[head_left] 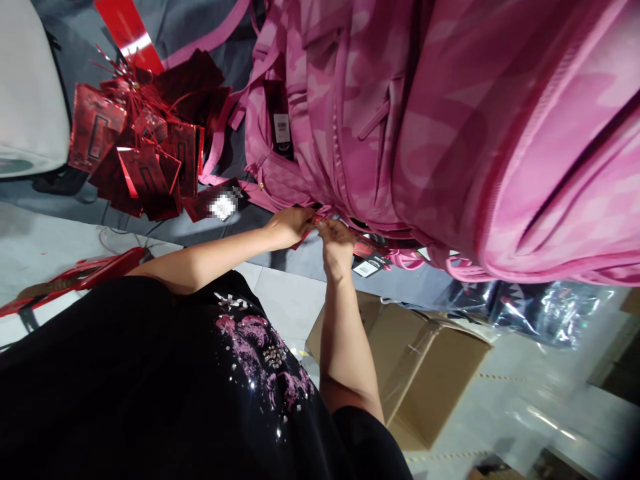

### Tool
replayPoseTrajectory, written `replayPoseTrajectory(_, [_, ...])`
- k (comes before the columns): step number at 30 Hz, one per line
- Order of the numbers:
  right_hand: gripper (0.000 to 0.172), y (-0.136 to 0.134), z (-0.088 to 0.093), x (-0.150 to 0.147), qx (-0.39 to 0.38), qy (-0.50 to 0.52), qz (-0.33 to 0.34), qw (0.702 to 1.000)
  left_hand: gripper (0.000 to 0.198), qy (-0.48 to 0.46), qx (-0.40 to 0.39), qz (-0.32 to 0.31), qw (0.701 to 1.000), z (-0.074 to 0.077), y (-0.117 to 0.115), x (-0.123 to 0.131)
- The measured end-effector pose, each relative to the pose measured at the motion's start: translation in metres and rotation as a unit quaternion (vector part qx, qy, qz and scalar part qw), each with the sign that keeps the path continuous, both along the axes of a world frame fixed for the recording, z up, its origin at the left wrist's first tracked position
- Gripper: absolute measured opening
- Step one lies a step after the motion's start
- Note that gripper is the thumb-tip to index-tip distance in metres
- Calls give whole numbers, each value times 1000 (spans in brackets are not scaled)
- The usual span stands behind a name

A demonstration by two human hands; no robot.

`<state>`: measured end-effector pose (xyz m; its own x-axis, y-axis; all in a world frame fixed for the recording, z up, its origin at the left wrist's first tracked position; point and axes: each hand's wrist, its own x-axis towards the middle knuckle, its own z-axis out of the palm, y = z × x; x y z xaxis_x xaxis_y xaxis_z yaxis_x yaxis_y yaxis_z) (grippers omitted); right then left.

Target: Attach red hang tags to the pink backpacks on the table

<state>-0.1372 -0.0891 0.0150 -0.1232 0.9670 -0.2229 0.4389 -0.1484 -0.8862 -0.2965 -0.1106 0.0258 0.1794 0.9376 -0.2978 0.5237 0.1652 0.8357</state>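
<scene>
Several pink camouflage backpacks stand packed side by side on a grey-covered table. At the near lower edge of one, my left hand and my right hand meet with fingertips pinched together. A red hang tag shows between and below the fingers; its cord is too small to make out. Just right of my right hand hangs a black tag with a white label. Left of my hands lies another black tag, beside a large bunch of shiny red hang tags with red cords.
A pale bag sits at the far left of the table. Below the table edge on the right are an open cardboard box and clear-wrapped dark packages. A red-framed object stands low on the left.
</scene>
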Motion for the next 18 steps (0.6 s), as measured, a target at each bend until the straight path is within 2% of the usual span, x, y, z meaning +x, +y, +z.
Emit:
replayPoseTrajectory(3, [32,-4,1,-4,14,-1,-26,1000,12,-32,41,-2,999,-5,-3,-3])
replayPoseTrajectory(6, [31,-8,-4,-10,28,6,-65,997,15,7,69,2,998,-5,-3,-3])
replayPoseTrajectory(11, [31,-6,-9,-12,43,16,-57,997,22,56,47,-16,997,0,3,-2])
replayPoseTrajectory(15, [30,-4,-7,-13,29,45,-48,997,22,13,65,-30,997,-9,6,-3])
replayPoseTrajectory(18, [30,-5,-7,-15,24,53,-68,996,19,-49,84,6,995,-16,4,-2])
